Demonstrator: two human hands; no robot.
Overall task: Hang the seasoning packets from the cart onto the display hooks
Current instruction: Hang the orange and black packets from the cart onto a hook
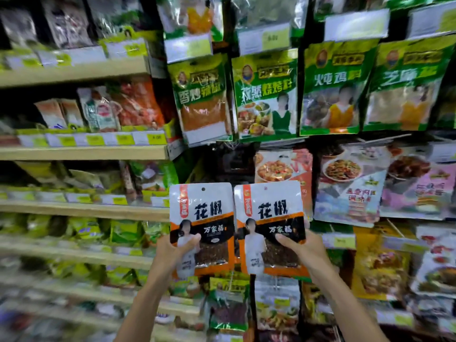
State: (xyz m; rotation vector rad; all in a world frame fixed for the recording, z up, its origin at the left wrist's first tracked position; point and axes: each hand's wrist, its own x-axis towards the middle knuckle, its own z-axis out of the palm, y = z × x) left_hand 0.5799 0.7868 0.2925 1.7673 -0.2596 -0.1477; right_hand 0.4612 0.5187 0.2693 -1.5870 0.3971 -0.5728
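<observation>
Item: two glossy white-orange-black plastic seasoning packets. Left packet (202, 218) is pinched low by left grip (172, 248), right packet (269, 213) by right grip (306, 245), below hanging green packets (266, 95). Judged light, limp, slippery; better pinched beside the hang-hole (203, 189).

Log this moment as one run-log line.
left hand: holds left peppercorn packet | right hand: holds right peppercorn packet | packets: upright, side by side | status: neither hung yet

A grocery shop: price-tagged shelves (84, 151) and hanging green seasoning packets (266, 95).
</observation>
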